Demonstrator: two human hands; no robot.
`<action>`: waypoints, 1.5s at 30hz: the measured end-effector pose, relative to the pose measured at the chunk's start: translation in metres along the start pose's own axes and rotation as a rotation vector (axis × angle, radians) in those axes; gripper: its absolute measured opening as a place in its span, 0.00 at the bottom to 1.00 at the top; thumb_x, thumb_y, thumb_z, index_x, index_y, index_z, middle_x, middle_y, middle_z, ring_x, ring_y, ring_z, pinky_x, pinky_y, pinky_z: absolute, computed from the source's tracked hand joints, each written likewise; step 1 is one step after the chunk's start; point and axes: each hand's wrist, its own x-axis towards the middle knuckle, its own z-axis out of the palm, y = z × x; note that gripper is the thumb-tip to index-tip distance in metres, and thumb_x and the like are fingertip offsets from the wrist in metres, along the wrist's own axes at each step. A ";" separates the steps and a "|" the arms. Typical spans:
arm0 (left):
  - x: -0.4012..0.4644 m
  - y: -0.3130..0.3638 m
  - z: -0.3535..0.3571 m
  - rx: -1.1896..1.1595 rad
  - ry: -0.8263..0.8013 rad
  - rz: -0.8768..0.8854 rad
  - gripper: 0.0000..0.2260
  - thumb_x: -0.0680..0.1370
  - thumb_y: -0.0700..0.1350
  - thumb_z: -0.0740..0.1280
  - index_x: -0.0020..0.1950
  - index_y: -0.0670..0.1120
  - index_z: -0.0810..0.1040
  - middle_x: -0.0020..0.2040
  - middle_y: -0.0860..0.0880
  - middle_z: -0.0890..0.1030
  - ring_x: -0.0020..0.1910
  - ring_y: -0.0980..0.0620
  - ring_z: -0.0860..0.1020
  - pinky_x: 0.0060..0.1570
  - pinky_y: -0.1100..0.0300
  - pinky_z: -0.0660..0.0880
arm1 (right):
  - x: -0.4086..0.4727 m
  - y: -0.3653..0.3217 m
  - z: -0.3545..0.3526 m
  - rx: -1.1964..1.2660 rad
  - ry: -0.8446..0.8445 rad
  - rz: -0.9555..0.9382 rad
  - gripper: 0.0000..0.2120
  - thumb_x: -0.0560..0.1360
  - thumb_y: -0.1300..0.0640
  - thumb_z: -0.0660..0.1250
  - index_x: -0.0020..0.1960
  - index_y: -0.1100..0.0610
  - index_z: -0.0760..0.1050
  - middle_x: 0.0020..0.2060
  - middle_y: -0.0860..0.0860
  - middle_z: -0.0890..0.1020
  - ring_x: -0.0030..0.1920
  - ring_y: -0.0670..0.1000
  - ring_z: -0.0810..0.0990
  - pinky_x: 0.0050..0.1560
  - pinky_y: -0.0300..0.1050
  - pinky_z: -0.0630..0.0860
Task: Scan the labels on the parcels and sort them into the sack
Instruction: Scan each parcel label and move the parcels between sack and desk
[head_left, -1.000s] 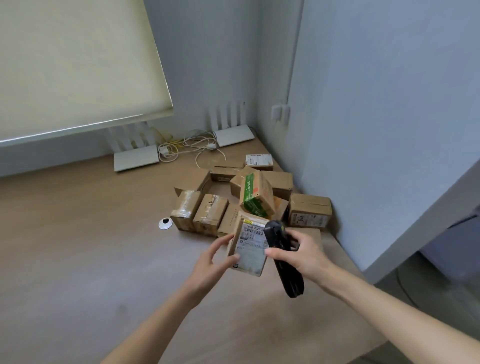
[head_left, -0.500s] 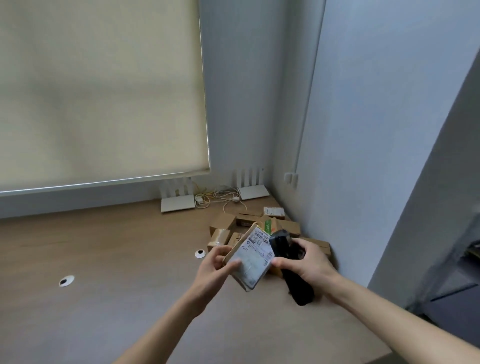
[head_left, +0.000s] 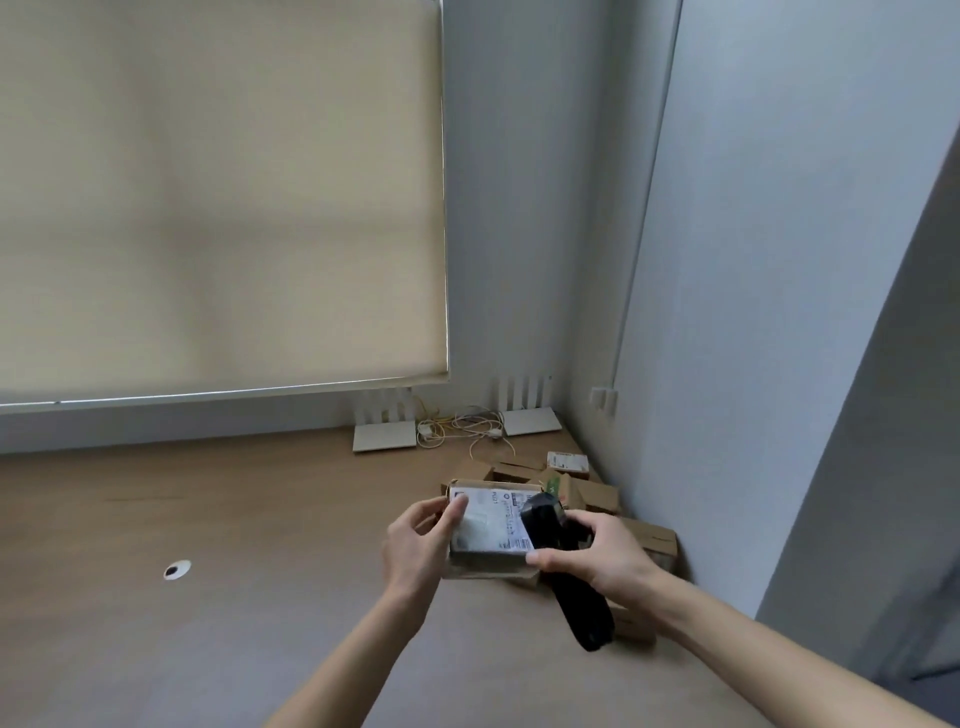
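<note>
A cardboard parcel (head_left: 488, 540) is held above the wooden table (head_left: 208, 571), its white label (head_left: 493, 519) turned up. Its left edge is gripped by the left hand (head_left: 415, 545), thumb on the label. A black scanner (head_left: 566, 566) is clasped in the right hand (head_left: 597, 561), its head over the label. More parcels (head_left: 587, 493) are piled in the corner behind.

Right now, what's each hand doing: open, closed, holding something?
Left hand: grips the labelled parcel.
Right hand: grips the black scanner.
</note>
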 end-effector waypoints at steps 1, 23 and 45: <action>-0.003 -0.001 0.001 0.006 -0.043 0.009 0.15 0.73 0.56 0.76 0.57 0.52 0.84 0.53 0.52 0.85 0.55 0.55 0.82 0.58 0.50 0.80 | -0.002 0.002 -0.001 0.007 -0.009 0.003 0.18 0.67 0.53 0.84 0.52 0.45 0.81 0.48 0.43 0.86 0.47 0.38 0.84 0.41 0.27 0.74; 0.005 0.014 -0.031 0.262 0.005 0.081 0.22 0.68 0.62 0.73 0.59 0.57 0.83 0.54 0.50 0.84 0.53 0.52 0.81 0.48 0.58 0.77 | -0.007 -0.004 -0.037 -0.943 0.006 -0.007 0.42 0.59 0.40 0.77 0.73 0.42 0.74 0.60 0.47 0.83 0.62 0.54 0.81 0.50 0.44 0.76; -0.020 0.035 -0.086 0.223 0.171 0.087 0.23 0.62 0.67 0.69 0.54 0.61 0.80 0.51 0.49 0.83 0.51 0.52 0.81 0.52 0.53 0.79 | 0.004 -0.044 -0.001 -1.115 -0.040 -0.111 0.32 0.61 0.40 0.79 0.64 0.44 0.79 0.56 0.48 0.83 0.59 0.54 0.81 0.46 0.44 0.72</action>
